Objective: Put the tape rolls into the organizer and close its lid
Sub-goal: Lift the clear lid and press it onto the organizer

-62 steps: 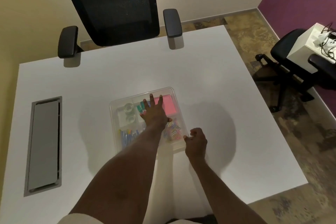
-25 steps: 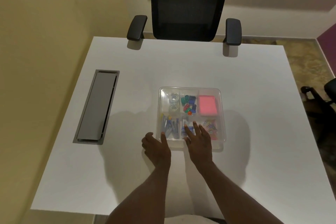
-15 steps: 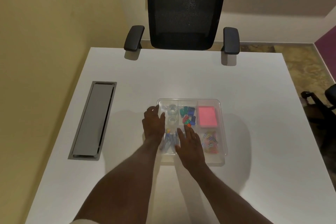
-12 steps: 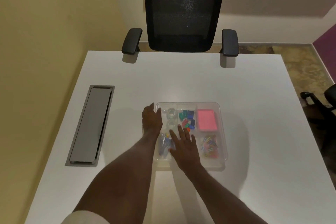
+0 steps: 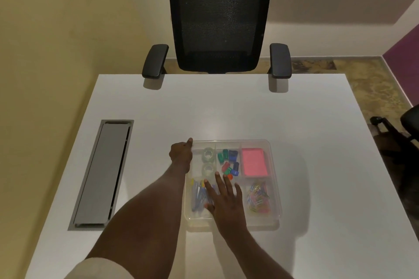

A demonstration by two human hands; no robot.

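Observation:
A clear plastic organizer (image 5: pixel 275 165) sits on the white table with its transparent lid lying over it. Two clear tape rolls (image 5: pixel 208 154) lie in its far left compartment, one behind the other. My left hand (image 5: pixel 181 154) rests against the organizer's far left corner, one finger stretched along the edge and the others curled. My right hand (image 5: pixel 224 197) lies flat on the lid over the near middle, fingers spread, holding nothing.
The other compartments hold coloured clips (image 5: pixel 229 162), a pink note pad (image 5: pixel 254 162), pens (image 5: pixel 197 195) and paper clips (image 5: pixel 258 197). A grey cable hatch (image 5: pixel 103 172) is set in the table at left. A black office chair (image 5: pixel 218 18) stands at the far edge.
My left hand slid from the organizer's near left corner up its left side to the far left corner. My right hand stayed flat on the lid, shifting slightly left.

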